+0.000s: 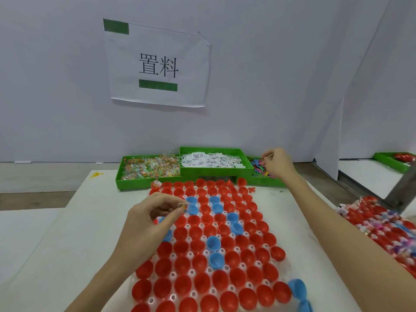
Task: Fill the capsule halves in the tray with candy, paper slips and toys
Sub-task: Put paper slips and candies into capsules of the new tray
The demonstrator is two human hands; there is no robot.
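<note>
A clear tray (209, 270) holds many open capsule halves, mostly red (183, 265) with some blue (212, 243). My left hand (149, 218) hovers over the tray's upper left and pinches a small wrapped candy (182, 206) at its fingertips. My right hand (278, 164) reaches over the green toy bin (262, 180) at the back right, its fingers curled among the small colourful toys (256, 164). Green bins of wrapped candy (149, 168) and paper slips (211, 159) stand behind the tray.
A second tray of filled red capsules (382, 228) lies at the right, partly under a grey metal bar (403, 188). Loose blue halves (298, 289) lie off the tray's front right corner. Another green bin (392, 159) sits far right. A paper sign (157, 66) hangs on the back wall.
</note>
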